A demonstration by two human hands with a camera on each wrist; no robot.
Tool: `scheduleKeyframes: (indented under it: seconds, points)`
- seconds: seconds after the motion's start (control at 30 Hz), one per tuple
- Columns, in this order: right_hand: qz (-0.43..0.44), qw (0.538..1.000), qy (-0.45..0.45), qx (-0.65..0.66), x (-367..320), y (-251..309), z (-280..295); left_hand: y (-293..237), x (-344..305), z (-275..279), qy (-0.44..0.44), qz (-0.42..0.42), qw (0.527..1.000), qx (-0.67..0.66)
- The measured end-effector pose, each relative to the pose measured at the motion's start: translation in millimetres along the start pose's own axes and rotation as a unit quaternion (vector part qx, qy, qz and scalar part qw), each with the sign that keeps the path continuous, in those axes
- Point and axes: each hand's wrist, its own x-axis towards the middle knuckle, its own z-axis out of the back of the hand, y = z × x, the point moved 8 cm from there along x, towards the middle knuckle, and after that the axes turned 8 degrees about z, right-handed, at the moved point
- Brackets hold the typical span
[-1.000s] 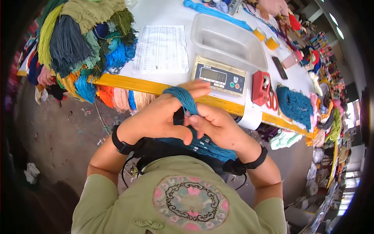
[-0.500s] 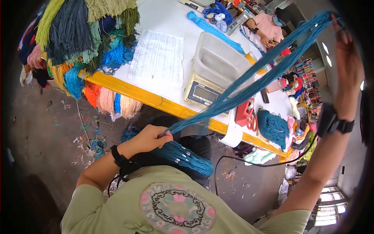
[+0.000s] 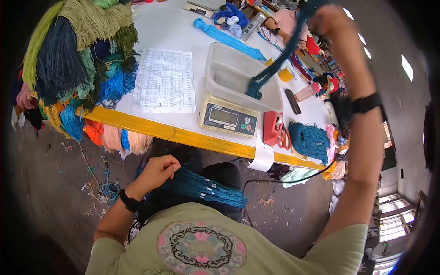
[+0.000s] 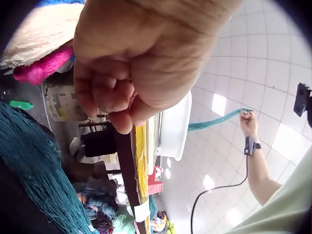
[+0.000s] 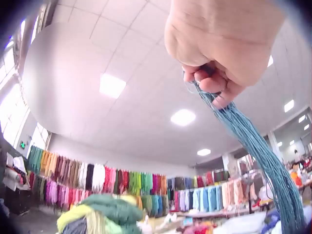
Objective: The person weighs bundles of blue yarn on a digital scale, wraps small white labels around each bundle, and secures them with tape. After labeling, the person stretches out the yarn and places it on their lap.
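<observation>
A teal yarn skein (image 3: 279, 64) hangs from my raised right hand (image 3: 337, 23), its lower end inside the clear plastic tub (image 3: 217, 51). The right wrist view shows the fingers gripping the top of the skein (image 5: 253, 139). The tub sits on a digital scale (image 3: 229, 120). My left hand (image 3: 158, 170) is over my lap, beside more teal yarn (image 3: 206, 185) lying there with small white ties. In the left wrist view, that hand's fingers (image 4: 105, 95) are curled toward the palm with nothing between them.
A printed sheet (image 3: 165, 80) lies left of the scale, near piled yarn skeins (image 3: 59, 46). A red tape dispenser (image 3: 272, 128), scissors (image 3: 286, 138), a dark phone-like object (image 3: 292, 101) and a teal yarn bundle (image 3: 309, 141) are to the right. A yellow edge (image 3: 174, 134) fronts the table. Another person (image 3: 286, 20) sits beyond.
First both hands worked the teal skein together; then it was stretched between them. Now the left hand has let go, and the right holds it with its end lowered into the tub.
</observation>
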Motion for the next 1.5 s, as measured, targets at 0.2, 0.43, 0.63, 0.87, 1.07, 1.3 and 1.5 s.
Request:
scheduleKeyframes:
  seconds: [0.2, 0.43, 0.63, 0.87, 1.07, 1.3, 1.5]
  points:
    - [0.128, 0.971, 0.104, -0.172, -156, 51, -192, -23, -1, 6, -0.006, -0.035, 0.999, 0.015]
    - [0.015, 0.995, -0.095, -0.041, -261, 96, -180, -93, 31, -31, 0.029, -0.147, 0.984, 0.091]
    - [-0.164, 0.980, -0.103, 0.033, -349, 6, -158, -129, 76, -67, -0.028, -0.265, 0.955, 0.132]
    - [-0.324, 0.932, -0.138, -0.091, -433, -194, -107, -112, 92, -74, -0.091, -0.273, 0.941, 0.176]
    - [-0.428, 0.886, 0.092, -0.150, -411, -253, -145, -111, 93, -72, -0.087, -0.249, 0.942, 0.205]
    - [-0.492, 0.822, 0.262, -0.116, -401, -270, -178, -106, 98, -72, -0.086, -0.233, 0.946, 0.206]
    - [-0.547, 0.769, -0.063, 0.323, -430, -312, -166, -108, 99, -72, -0.090, -0.232, 0.946, 0.209]
